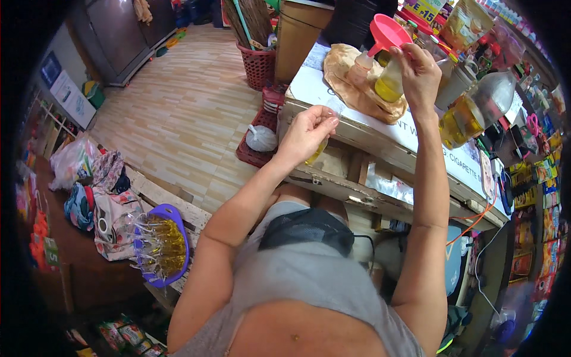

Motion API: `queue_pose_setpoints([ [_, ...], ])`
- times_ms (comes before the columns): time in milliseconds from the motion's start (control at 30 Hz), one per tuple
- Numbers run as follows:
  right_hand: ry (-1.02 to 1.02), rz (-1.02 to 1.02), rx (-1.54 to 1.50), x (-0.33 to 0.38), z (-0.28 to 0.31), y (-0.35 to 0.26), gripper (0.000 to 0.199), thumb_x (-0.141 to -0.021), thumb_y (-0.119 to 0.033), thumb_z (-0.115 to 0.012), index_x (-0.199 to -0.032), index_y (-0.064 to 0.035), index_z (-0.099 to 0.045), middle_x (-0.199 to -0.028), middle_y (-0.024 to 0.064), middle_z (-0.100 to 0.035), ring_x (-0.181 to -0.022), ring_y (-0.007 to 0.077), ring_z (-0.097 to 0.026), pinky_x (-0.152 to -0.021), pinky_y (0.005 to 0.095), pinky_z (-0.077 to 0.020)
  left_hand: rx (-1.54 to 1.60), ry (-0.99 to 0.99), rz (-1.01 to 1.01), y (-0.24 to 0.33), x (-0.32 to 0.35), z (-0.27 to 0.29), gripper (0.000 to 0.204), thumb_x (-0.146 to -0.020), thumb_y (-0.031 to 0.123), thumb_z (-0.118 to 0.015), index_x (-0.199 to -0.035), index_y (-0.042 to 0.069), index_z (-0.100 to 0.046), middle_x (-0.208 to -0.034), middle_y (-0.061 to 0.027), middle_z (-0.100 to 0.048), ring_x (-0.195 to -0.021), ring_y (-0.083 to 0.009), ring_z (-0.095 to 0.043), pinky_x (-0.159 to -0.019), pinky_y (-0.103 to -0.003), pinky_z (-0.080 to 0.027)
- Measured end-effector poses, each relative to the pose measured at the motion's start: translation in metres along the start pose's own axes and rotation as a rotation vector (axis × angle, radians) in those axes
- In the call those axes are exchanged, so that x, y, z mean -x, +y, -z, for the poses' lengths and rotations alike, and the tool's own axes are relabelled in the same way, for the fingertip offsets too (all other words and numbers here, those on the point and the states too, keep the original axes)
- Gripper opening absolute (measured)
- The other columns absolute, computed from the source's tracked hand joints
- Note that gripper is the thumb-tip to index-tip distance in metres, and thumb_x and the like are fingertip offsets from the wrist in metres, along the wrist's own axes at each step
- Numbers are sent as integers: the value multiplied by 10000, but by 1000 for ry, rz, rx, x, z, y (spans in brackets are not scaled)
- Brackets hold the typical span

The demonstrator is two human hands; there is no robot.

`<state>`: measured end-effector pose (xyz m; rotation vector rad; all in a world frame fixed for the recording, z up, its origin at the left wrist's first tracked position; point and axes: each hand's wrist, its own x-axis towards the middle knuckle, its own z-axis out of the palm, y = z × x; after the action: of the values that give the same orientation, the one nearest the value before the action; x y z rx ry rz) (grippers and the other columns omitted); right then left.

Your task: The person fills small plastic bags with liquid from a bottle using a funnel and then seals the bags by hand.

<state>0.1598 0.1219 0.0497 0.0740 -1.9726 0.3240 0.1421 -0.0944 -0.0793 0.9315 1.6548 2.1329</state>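
Note:
My right hand [420,72] is raised over the counter and grips a pink funnel [388,32] at its neck. A clear container of yellow oil [389,84] sits just below the funnel, against my palm. My left hand [308,131] is at the counter's front edge, fingers pinched on a small clear plastic bag [319,150] holding a little yellow liquid. A large clear jug of yellow oil [476,110] lies tilted on the counter to the right of my right hand. A crumpled brown wrapper [351,80] lies under the funnel.
The white counter top [309,89] runs to the right, crowded with packets and jars. A purple basin [169,217] with several filled oil bags rests on a bench at left, beside bundled bags [107,208]. Red baskets [259,65] stand on the wooden floor behind.

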Motion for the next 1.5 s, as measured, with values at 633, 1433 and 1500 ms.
queue_pose_setpoints([
  [633,-116,-43,56,0,-8,1,255,-784,-307,-686,-870,-68,-668,-745,128,-607,-659,268,-602,-591,363,-459,9,-23,12,-4,7,3,225,-819,-30,-600,-1038,-25,-548,-859,-56,-625,-809,-95,-601,-731,-213,-488],
  [1433,-213,-17,-288,36,23,-41,347,-717,-328,-736,-876,-30,-659,-761,109,-599,-663,201,-600,-573,343,-454,44,22,-36,23,-7,-13,236,-768,-60,-660,-985,-35,-571,-858,-59,-623,-776,-101,-610,-713,-216,-509],
  [1500,-429,-63,-294,48,26,-57,453,-668,-404,-757,-868,-11,-655,-746,124,-608,-666,216,-610,-582,335,-460,27,17,-36,25,-8,-17,244,-762,-73,-653,-988,-37,-568,-859,-62,-626,-772,-105,-613,-712,-221,-511],
])
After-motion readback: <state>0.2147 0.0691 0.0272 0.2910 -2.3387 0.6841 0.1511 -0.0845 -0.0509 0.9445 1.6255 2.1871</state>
